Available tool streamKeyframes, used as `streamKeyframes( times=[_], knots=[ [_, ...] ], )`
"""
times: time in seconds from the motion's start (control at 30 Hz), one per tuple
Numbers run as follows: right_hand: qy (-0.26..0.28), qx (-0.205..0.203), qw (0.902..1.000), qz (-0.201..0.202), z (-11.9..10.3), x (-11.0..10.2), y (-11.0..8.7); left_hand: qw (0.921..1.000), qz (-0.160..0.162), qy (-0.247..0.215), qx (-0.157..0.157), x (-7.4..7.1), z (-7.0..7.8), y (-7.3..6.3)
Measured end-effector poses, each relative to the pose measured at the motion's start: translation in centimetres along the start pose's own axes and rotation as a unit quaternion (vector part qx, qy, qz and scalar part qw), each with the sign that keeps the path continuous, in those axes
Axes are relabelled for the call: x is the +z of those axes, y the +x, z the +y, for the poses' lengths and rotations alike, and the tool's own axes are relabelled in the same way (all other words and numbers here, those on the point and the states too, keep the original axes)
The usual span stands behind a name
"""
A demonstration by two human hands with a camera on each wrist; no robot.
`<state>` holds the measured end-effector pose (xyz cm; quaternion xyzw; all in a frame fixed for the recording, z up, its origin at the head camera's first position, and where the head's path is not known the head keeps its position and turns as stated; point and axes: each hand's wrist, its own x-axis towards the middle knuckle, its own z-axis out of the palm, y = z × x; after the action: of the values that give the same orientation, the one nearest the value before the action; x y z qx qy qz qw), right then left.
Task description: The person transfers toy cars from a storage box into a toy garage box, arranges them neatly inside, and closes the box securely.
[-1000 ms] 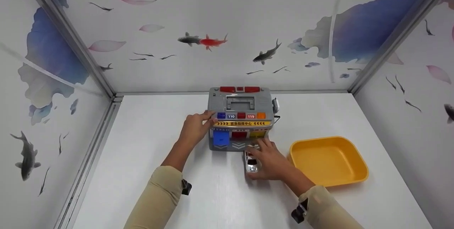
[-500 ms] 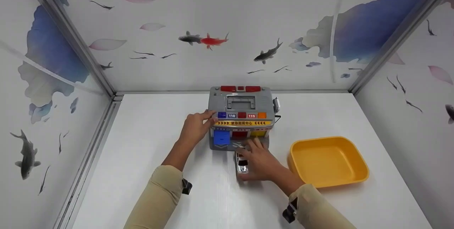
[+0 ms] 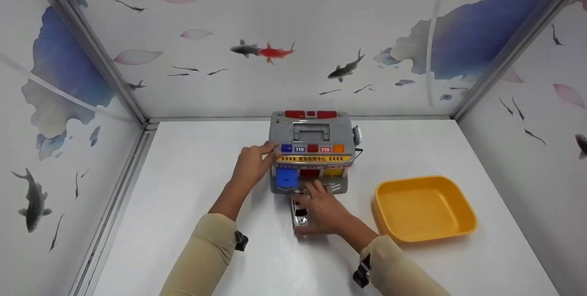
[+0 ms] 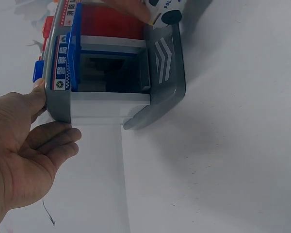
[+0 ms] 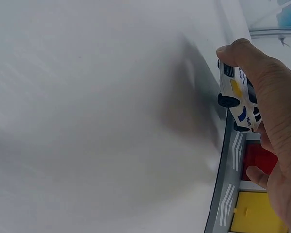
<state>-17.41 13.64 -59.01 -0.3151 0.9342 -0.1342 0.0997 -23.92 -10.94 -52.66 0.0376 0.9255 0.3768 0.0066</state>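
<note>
A grey toy rescue station (image 3: 282, 128) with red lights stands at the back of the table. My left hand (image 3: 250, 165) holds its left front corner, thumb by the blue button and fingers curled at the side wall. The blue door (image 4: 75, 48) is swung up, baring a dark bay in the left wrist view. My right hand (image 3: 324, 211) grips a white toy police car (image 5: 237, 92) between thumb and fingers. The car (image 3: 300, 212) is just in front of the station's ramp, partly covered by that hand. The red door (image 5: 256, 160) and yellow door (image 5: 259, 213) are down.
A yellow tray (image 3: 426, 209) stands on the white table (image 3: 206, 140) right of the right forearm. Printed white walls enclose the table at the back and both sides. A small handset-like part (image 3: 357, 135) juts from the station's right side.
My right hand has moved left with the police car, from before the station's middle-right to near the blue door. My left hand and the station have stayed in place.
</note>
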Motion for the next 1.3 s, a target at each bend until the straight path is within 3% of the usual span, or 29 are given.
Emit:
streamKeyframes(
  times=[0.33, 0.57, 0.9, 1.3],
  knots=[
    [0.007, 0.015, 0.9998, -0.015, -0.7, 1.0, 1.1, 0.9998, -0.009, -0.001, -0.018, 0.2, -0.1, 0.1],
    [-0.040, 0.003, 0.9992, 0.005, -0.9, 1.6, 1.5, 0.9999, -0.003, -0.001, -0.014, 0.1, 0.1, 0.0],
    [-0.029, 0.015, 0.9994, 0.012, -1.6, 1.8, 2.0, 0.9999, -0.003, -0.004, -0.014, 0.1, 0.1, -0.1],
    [-0.023, 0.058, 0.9979, 0.018, -1.8, 2.3, 2.9, 0.9999, 0.001, -0.009, -0.011, 0.1, 0.1, -0.1]
  ],
)
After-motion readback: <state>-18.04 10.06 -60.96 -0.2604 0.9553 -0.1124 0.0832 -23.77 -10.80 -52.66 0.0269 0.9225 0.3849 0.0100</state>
